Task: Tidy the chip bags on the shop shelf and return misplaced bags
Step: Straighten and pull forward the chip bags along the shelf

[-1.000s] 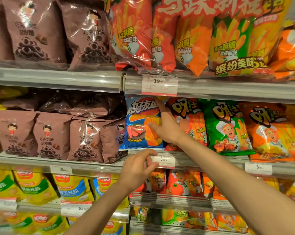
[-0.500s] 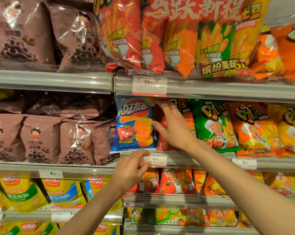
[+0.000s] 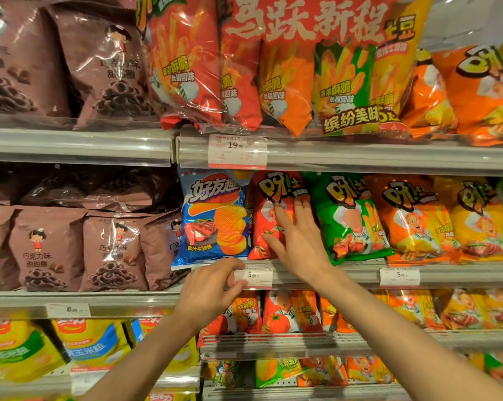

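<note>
1. Shop shelf [image 3: 360, 157] rails cross the whole frame, packed with snack bags.
2. Blue chip bag [image 3: 214, 218] stands mid-frame, touching a red chip bag [image 3: 263, 215].
3. Right hand [image 3: 295, 241], fingers spread and straight, presses flat on the red bag.
4. Left hand [image 3: 212, 287], lower centre, pinches the price tag [image 3: 256, 275].

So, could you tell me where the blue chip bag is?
The blue chip bag stands mid-shelf, centre of view, between brown bags and a red bag.
</note>
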`<act>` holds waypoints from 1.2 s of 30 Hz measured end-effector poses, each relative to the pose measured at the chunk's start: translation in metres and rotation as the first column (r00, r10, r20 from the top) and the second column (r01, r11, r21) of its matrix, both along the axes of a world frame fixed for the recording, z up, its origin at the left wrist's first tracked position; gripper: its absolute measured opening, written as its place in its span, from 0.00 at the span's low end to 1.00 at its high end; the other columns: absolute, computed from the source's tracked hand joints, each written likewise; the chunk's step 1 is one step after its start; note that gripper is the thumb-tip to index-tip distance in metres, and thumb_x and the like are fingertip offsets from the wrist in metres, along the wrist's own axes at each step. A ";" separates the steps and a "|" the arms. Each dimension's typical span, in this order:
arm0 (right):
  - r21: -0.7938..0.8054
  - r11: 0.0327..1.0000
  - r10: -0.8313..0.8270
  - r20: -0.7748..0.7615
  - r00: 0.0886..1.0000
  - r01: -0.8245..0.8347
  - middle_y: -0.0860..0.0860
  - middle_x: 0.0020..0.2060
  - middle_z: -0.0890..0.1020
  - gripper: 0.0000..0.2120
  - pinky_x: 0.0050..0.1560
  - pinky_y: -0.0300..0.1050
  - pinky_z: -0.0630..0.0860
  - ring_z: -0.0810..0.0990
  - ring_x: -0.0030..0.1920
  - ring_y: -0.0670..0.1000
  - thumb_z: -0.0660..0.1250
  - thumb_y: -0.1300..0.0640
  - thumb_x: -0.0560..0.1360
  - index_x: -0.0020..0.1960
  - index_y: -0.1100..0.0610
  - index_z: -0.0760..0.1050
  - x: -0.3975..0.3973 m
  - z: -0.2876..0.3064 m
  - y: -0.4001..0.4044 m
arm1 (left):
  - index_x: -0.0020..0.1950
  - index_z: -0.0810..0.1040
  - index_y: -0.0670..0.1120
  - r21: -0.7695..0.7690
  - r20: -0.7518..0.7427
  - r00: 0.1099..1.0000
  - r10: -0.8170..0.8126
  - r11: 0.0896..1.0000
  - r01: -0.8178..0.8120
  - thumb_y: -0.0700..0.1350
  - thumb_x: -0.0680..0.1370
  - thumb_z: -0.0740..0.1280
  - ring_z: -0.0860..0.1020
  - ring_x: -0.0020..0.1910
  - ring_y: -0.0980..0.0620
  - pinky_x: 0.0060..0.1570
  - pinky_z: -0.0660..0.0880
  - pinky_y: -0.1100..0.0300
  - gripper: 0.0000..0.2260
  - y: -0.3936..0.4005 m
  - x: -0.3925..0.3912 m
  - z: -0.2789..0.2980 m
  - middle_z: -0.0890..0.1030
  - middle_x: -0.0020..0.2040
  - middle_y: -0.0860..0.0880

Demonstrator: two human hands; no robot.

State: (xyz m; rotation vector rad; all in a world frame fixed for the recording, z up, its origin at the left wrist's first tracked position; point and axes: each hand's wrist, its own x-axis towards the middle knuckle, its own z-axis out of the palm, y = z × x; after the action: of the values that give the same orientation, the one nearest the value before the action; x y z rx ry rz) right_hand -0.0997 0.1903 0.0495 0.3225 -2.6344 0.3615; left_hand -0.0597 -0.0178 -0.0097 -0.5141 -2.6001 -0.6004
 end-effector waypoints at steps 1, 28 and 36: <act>0.005 1.000 -0.015 0.002 1.000 0.015 0.64 0.79 0.54 0.33 0.78 0.60 0.54 0.47 0.80 0.63 0.60 0.39 0.80 0.81 0.52 0.57 0.001 -0.001 -0.003 | 0.62 0.74 0.58 0.002 -0.001 1.000 -0.003 1.000 0.003 0.60 0.78 0.65 0.75 0.37 0.59 0.36 0.69 0.61 0.14 0.000 0.000 0.000 0.75 0.38 0.60; -0.610 0.792 0.160 0.197 0.967 -0.006 0.45 0.59 0.75 0.45 0.57 0.39 0.73 0.76 0.59 0.47 0.82 0.52 0.67 0.76 0.52 0.60 -0.022 0.046 0.029 | 0.63 0.75 0.57 0.052 0.013 0.999 -0.051 0.997 0.051 0.58 0.79 0.66 0.73 0.38 0.61 0.38 0.68 0.61 0.14 -0.004 0.001 0.002 0.73 0.37 0.61; -0.544 0.838 0.055 0.152 0.987 0.037 0.56 0.68 0.74 0.53 0.67 0.53 0.74 0.74 0.68 0.56 0.80 0.39 0.62 0.79 0.50 0.58 -0.028 0.037 0.018 | 0.62 0.76 0.56 0.080 0.011 0.999 -0.042 0.996 0.041 0.57 0.78 0.68 0.71 0.35 0.61 0.35 0.66 0.59 0.14 -0.005 0.000 0.003 0.72 0.35 0.61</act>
State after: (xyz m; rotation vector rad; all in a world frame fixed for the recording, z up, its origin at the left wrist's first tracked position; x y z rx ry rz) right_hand -0.1276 0.2080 0.0864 0.1148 -2.5372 1.1565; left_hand -0.0595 -0.0224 -0.0069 -0.5414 -2.5712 -0.7205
